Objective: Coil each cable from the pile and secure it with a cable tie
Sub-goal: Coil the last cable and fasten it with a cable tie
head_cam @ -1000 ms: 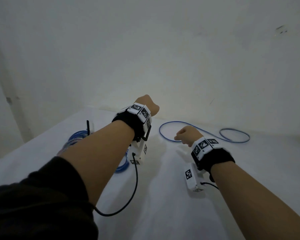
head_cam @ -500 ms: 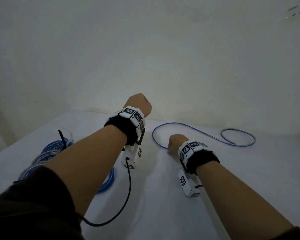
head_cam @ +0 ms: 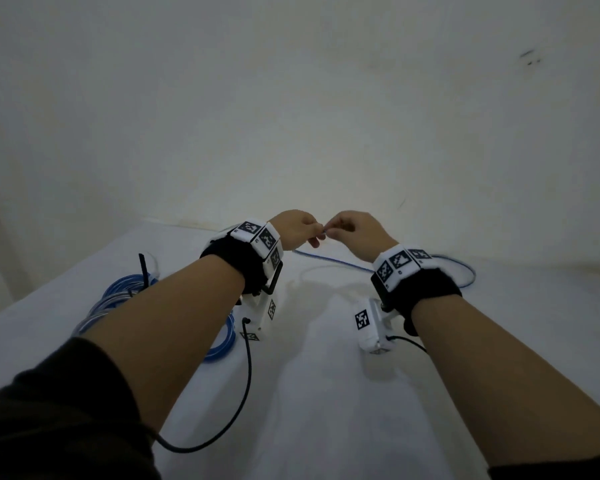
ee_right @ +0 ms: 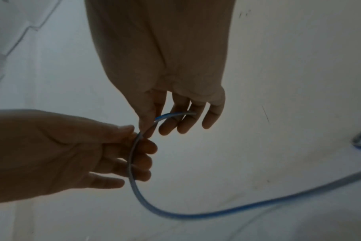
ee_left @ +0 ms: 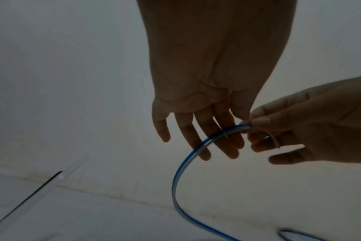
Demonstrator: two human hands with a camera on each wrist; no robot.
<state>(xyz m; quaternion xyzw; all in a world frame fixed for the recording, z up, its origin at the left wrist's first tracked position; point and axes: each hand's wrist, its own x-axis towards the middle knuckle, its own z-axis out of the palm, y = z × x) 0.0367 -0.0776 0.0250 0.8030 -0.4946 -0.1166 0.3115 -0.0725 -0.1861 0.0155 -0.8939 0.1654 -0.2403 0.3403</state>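
A thin blue cable [head_cam: 329, 260] trails over the white table from its far loop [head_cam: 465, 271] up to my two hands, which meet in the air near the wall. My right hand [head_cam: 333, 230] pinches the cable close to its free end with thumb and forefinger; the short tip lies across its other fingers [ee_right: 188, 120]. My left hand [head_cam: 314, 237] pinches the same cable [ee_left: 175, 179] right beside it, and the strand crosses its fingers [ee_left: 227, 146]. From the hands the cable [ee_right: 196, 215] sags down to the table.
Several blue coils [head_cam: 115, 299] lie at the table's left under my left forearm, a black tie [head_cam: 142, 268] sticking up from them. A black camera lead [head_cam: 246, 375] hangs from my left wrist. The wall [head_cam: 291, 133] stands just behind the hands.
My right hand has risen from the table with the cable's end and moved left. My left hand has come right to meet it, and the cable's near loop is lifted.
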